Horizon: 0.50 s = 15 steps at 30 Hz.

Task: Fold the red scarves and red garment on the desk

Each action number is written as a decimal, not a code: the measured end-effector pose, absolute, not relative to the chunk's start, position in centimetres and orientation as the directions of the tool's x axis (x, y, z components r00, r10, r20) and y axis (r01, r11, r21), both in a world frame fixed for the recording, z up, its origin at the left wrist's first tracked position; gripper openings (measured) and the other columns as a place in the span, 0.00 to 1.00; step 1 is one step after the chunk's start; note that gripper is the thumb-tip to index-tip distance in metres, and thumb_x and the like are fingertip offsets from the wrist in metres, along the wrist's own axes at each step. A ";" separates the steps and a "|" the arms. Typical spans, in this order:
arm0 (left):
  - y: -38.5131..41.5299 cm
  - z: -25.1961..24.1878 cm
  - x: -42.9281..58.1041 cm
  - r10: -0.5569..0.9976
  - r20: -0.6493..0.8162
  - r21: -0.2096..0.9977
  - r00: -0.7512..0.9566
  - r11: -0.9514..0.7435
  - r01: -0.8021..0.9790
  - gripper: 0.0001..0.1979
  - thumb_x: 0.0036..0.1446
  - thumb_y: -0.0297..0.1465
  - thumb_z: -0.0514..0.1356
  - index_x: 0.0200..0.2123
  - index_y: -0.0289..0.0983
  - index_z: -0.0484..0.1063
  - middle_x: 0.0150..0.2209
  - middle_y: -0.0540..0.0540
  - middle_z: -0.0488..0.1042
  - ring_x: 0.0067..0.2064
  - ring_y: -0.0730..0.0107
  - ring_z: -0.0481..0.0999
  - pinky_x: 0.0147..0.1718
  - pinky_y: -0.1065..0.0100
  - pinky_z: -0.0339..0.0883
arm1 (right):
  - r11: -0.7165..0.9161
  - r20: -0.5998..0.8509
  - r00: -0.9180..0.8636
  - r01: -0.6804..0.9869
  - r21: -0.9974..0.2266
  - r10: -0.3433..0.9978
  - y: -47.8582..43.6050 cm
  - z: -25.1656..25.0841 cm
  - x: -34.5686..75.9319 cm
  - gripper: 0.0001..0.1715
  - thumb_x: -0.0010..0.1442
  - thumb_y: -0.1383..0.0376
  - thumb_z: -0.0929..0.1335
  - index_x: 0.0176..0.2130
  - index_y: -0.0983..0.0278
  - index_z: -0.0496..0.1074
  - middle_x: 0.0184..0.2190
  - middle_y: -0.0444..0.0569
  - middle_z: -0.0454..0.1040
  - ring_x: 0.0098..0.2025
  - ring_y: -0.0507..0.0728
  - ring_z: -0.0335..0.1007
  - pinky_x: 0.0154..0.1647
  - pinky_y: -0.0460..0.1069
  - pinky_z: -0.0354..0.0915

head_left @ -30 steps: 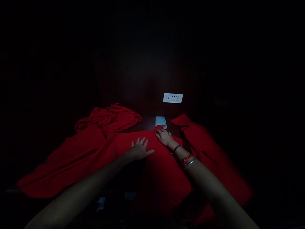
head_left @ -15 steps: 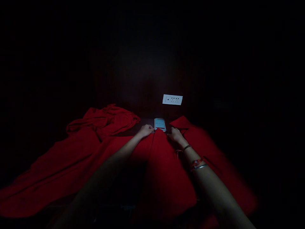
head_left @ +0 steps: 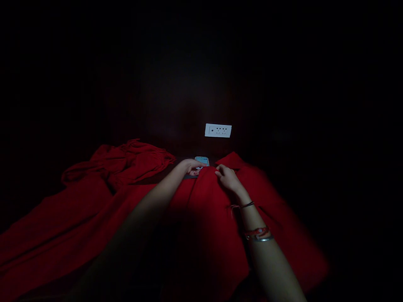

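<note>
A red cloth (head_left: 217,218) lies mid-desk, its long axis running near to far, the narrower end pointing at the far wall. That end now looks broader and rounder than half a second ago, and the hands sit closer together. The right grip (head_left: 227,177) pinches its far right edge; the left grip (head_left: 192,166) curls at the far left corner, its hold unclear. A phone (head_left: 202,160) lies just beyond, partly hidden.

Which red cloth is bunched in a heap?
The far-left heap, rumpled into many folds; the middle cloth, between left hand and right hand, and the right-side cloth lie flatter.
</note>
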<state>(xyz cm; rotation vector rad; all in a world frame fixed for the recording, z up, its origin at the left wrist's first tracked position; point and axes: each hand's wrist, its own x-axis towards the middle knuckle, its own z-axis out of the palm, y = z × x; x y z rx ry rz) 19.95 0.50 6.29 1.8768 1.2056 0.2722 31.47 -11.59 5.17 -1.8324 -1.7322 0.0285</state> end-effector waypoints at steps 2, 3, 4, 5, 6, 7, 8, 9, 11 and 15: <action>0.4 7.2 20.0 0.832 -0.212 0.794 0.513 -0.159 0.586 0.06 0.50 0.29 0.55 0.31 0.33 0.68 0.21 0.50 0.69 0.22 0.77 0.69 0.22 0.76 0.64 | 0.077 0.402 0.125 0.889 -0.451 0.907 -11.8 5.5 31.6 0.06 0.53 0.68 0.59 0.33 0.65 0.64 0.29 0.47 0.70 0.31 0.50 0.63 0.32 0.43 0.56; 0.4 7.6 20.2 0.847 -0.174 0.808 0.503 -0.169 0.564 0.07 0.51 0.29 0.53 0.33 0.33 0.67 0.23 0.50 0.70 0.23 0.78 0.69 0.22 0.77 0.64 | 0.074 0.411 0.137 0.885 -0.459 0.901 -11.8 5.6 31.8 0.07 0.53 0.67 0.59 0.33 0.65 0.64 0.29 0.46 0.70 0.31 0.51 0.63 0.32 0.43 0.56; 0.4 8.0 20.5 0.862 -0.132 0.821 0.489 -0.181 0.541 0.09 0.52 0.28 0.52 0.37 0.34 0.66 0.25 0.50 0.70 0.24 0.79 0.69 0.23 0.78 0.64 | 0.056 0.422 0.167 0.882 -0.468 0.891 -11.8 5.6 32.0 0.07 0.54 0.67 0.59 0.33 0.64 0.64 0.30 0.46 0.70 0.31 0.51 0.63 0.32 0.43 0.56; 0.3 8.3 20.8 0.878 -0.088 0.830 0.470 -0.196 0.522 0.11 0.53 0.28 0.51 0.41 0.35 0.63 0.28 0.49 0.71 0.25 0.79 0.70 0.24 0.78 0.64 | 0.025 0.433 0.211 0.878 -0.479 0.876 -11.8 5.6 32.2 0.08 0.54 0.66 0.58 0.33 0.64 0.64 0.31 0.46 0.70 0.32 0.51 0.63 0.33 0.43 0.56; 0.4 8.6 21.1 0.893 -0.046 0.834 0.448 -0.212 0.509 0.14 0.54 0.28 0.50 0.45 0.35 0.60 0.30 0.48 0.71 0.26 0.79 0.70 0.24 0.79 0.64 | -0.017 0.443 0.263 0.874 -0.487 0.857 -11.7 5.5 32.5 0.09 0.55 0.66 0.57 0.34 0.64 0.63 0.32 0.46 0.69 0.33 0.51 0.63 0.33 0.43 0.56; 0.4 8.8 21.5 0.905 -0.007 0.834 0.425 -0.229 0.502 0.18 0.54 0.29 0.51 0.49 0.36 0.56 0.33 0.48 0.71 0.28 0.79 0.70 0.25 0.78 0.64 | -0.068 0.446 0.317 0.869 -0.489 0.837 -11.6 5.2 32.7 0.10 0.55 0.66 0.56 0.36 0.64 0.63 0.33 0.47 0.69 0.33 0.51 0.63 0.33 0.44 0.56; 0.5 8.8 21.8 0.915 0.027 0.829 0.404 -0.246 0.503 0.22 0.53 0.29 0.52 0.51 0.37 0.52 0.35 0.47 0.70 0.30 0.78 0.71 0.26 0.78 0.65 | -0.127 0.439 0.364 0.867 -0.482 0.821 -11.4 4.9 32.9 0.11 0.56 0.66 0.56 0.37 0.65 0.63 0.34 0.48 0.69 0.34 0.52 0.63 0.34 0.44 0.56; 0.7 8.7 22.0 0.922 0.056 0.819 0.384 -0.263 0.510 0.25 0.52 0.28 0.53 0.53 0.37 0.48 0.37 0.46 0.70 0.32 0.76 0.71 0.27 0.76 0.65 | -0.186 0.427 0.399 0.869 -0.458 0.812 -11.3 4.5 33.0 0.13 0.56 0.67 0.55 0.39 0.65 0.62 0.34 0.50 0.69 0.35 0.53 0.64 0.34 0.45 0.56; 1.0 8.2 22.1 0.930 0.105 0.789 0.352 -0.294 0.540 0.30 0.49 0.27 0.56 0.54 0.35 0.46 0.41 0.43 0.68 0.36 0.72 0.70 0.30 0.74 0.65 | -0.290 0.392 0.421 0.890 -0.351 0.818 -11.1 3.4 32.9 0.15 0.56 0.69 0.54 0.42 0.66 0.61 0.36 0.53 0.68 0.37 0.55 0.63 0.36 0.47 0.56; 0.8 6.5 19.8 0.918 0.178 0.707 0.355 -0.370 0.602 0.26 0.48 0.27 0.56 0.51 0.32 0.54 0.45 0.40 0.65 0.43 0.66 0.67 0.39 0.70 0.61 | -0.308 0.364 0.324 0.946 -0.104 0.873 -11.0 2.0 31.8 0.19 0.56 0.70 0.54 0.46 0.66 0.60 0.43 0.58 0.63 0.44 0.60 0.59 0.40 0.51 0.55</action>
